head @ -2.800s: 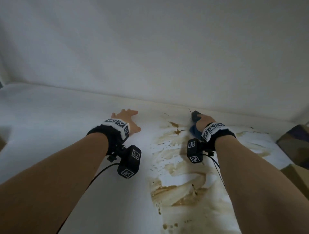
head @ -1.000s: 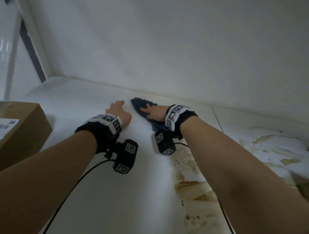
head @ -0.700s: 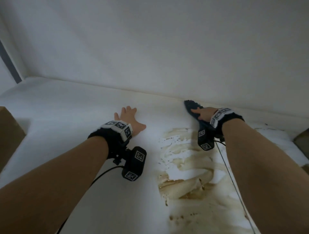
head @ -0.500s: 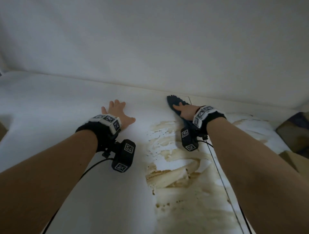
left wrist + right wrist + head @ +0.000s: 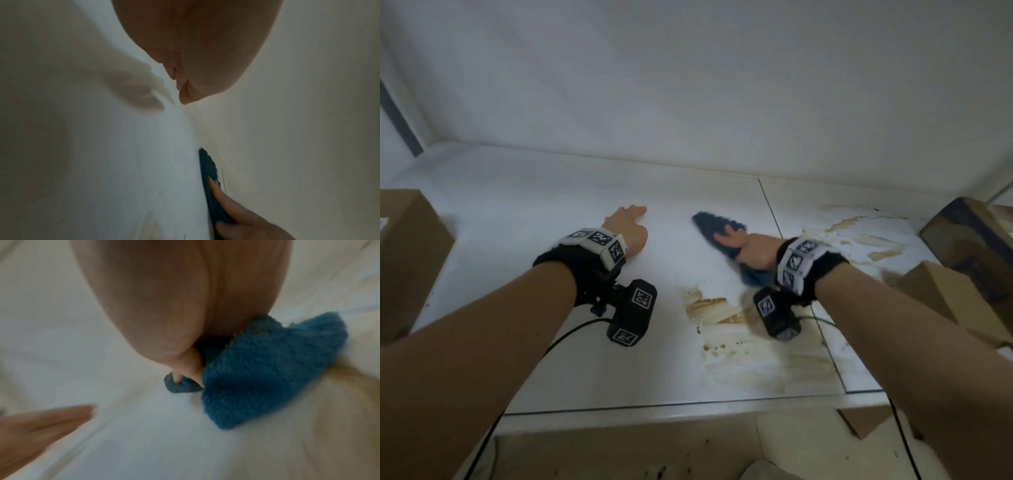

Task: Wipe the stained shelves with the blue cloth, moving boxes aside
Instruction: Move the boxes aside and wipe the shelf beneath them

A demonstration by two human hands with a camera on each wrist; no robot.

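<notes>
The white shelf carries brown smeared stains near its front middle and more stains to the right of a panel seam. My right hand lies flat with spread fingers on the blue cloth, pressing it to the shelf just left of the seam. In the right wrist view the blue cloth bunches under my palm. My left hand rests flat on clean shelf to the left of the cloth, holding nothing. The left wrist view shows the blue cloth edge-on under my right fingers.
A cardboard box stands on the shelf at the far left. A dark box and a cardboard box sit at the right end. The white back wall rises close behind. The shelf's front edge is near me.
My right hand has swept the cloth left and nearer, away from the back wall. The stain just left of the seam is smaller at its far end. The left hand stays flat.
</notes>
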